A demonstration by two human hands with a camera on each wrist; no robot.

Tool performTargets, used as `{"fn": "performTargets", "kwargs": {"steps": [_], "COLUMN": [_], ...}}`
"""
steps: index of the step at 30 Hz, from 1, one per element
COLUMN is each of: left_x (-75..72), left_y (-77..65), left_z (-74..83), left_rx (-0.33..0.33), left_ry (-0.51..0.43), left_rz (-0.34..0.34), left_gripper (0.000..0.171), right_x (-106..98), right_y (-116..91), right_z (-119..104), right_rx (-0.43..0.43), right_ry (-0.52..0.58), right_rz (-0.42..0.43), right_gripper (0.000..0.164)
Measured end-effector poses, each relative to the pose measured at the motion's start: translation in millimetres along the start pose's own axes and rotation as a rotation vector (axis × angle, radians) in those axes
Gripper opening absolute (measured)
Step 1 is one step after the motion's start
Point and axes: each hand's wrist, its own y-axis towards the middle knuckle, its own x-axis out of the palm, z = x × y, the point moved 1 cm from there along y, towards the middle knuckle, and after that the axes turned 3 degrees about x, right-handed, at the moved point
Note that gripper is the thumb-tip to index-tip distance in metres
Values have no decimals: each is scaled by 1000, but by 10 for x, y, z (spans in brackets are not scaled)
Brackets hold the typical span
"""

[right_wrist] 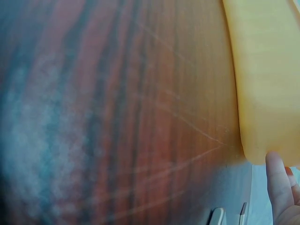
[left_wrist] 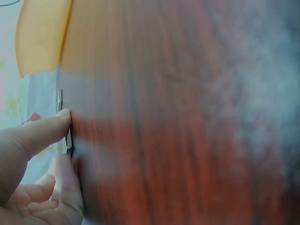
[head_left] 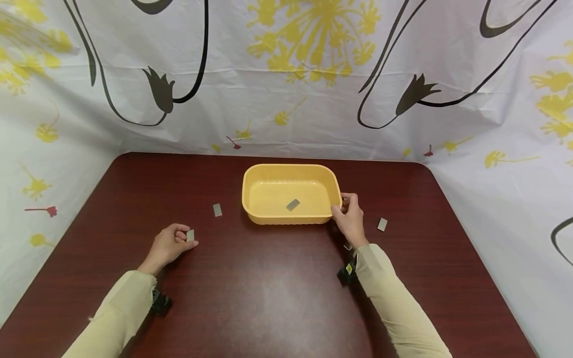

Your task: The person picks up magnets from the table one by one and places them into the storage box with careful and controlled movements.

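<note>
In the head view, my left hand (head_left: 167,246) pinches a small flat grey rectangular piece (head_left: 190,235) between thumb and fingers, at the table's left side. The left wrist view shows this piece (left_wrist: 69,140) edge-on, with the thumb above it. My right hand (head_left: 350,221) grips the right end of a yellow plastic tub (head_left: 291,220), thumb at the near corner and other fingers round the outside. One similar grey piece (head_left: 293,205) lies inside the tub. In the right wrist view, a finger (right_wrist: 277,180) touches the tub's corner (right_wrist: 262,152).
A grey piece (head_left: 217,210) lies left of the tub, and another (head_left: 382,224) lies to the right of my right hand. One more (head_left: 347,246) is partly hidden beside my right wrist. Behind the dark red wooden table (head_left: 277,278) hangs a patterned white cloth (head_left: 286,134).
</note>
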Motion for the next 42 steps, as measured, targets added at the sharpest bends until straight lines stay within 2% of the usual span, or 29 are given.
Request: {"fn": "performTargets", "kwargs": {"steps": [9, 22, 33, 39, 42], "left_x": [15, 16, -65, -83, -92], "left_y": [7, -1, -6, -6, -11], "left_z": [10, 12, 35, 11, -1], "left_rx": [2, 54, 58, 27, 33], "left_ry": [35, 56, 14, -40, -57], "left_rz": [21, 52, -5, -47, -51], "left_gripper": [44, 39, 38, 39, 38], "right_x": [-7, -11, 10, 13, 15], "right_y": [5, 16, 7, -1, -2], "right_z": [26, 0, -9, -9, -1], "right_rx": [-3, -17, 4, -21, -27], "right_ry": [4, 0, 21, 25, 21], "right_rz": [15, 3, -4, -4, -7], "right_gripper": [40, 40, 39, 39, 39]}}
